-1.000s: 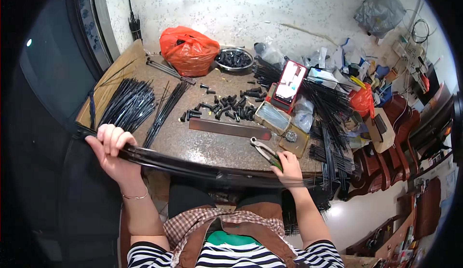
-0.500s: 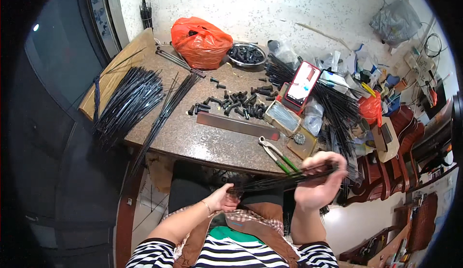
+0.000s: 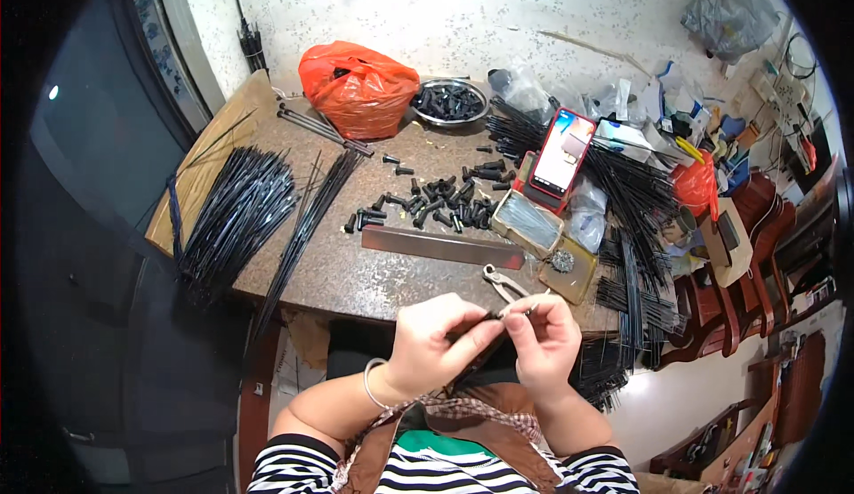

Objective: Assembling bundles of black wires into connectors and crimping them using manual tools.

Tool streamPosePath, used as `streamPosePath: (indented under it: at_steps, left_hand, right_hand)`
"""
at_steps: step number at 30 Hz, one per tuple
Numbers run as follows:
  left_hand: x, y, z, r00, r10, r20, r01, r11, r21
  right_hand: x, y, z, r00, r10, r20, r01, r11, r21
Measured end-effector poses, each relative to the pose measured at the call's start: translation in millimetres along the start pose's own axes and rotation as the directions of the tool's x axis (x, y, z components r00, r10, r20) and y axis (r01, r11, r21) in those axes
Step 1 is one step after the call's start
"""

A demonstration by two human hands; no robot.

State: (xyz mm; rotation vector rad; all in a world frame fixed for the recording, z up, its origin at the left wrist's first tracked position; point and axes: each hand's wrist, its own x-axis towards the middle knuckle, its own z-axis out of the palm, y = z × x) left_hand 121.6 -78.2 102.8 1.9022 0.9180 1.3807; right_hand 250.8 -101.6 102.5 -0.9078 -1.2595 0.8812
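My left hand (image 3: 440,345) and my right hand (image 3: 544,338) meet just in front of the table's near edge. Their fingertips pinch together around a small dark piece (image 3: 498,315); most of it is hidden by the fingers, and I cannot make out its kind. Right behind my right hand lie metal-jawed pliers (image 3: 503,282), their handles covered by the hand. A long flat metal bar (image 3: 436,245) rests beyond the hands. Past it are scattered short black plastic pieces (image 3: 454,200).
Bundles of thin black rods lie at left (image 3: 245,200) and right (image 3: 632,200). A red plastic bag (image 3: 360,94) and a metal bowl (image 3: 454,121) of black pieces stand at the back. A phone (image 3: 562,156) leans behind a box of thin wires (image 3: 527,221). Chairs (image 3: 747,281) stand to the right.
Both hands have come together and up towards the table edge. The bundle of thin black rods that stretched between them is no longer seen there. The view has shifted slightly.
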Motion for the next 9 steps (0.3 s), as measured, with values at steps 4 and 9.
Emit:
streamPosePath:
  at_steps: [4, 9]
  left_hand:
    - [2, -6, 7, 0.998, 0.031, 0.062, -0.035, 0.998, 0.060]
    - [75, -100, 31, 0.959, -0.101, 0.266, 0.178, 0.942, -0.283]
  right_hand:
    - [0, 7, -5, 0.995, 0.088, -0.041, -0.077, 0.971, 0.228]
    - [26, 32, -27, 0.962, 0.244, -0.122, -0.158, 0.862, 0.481]
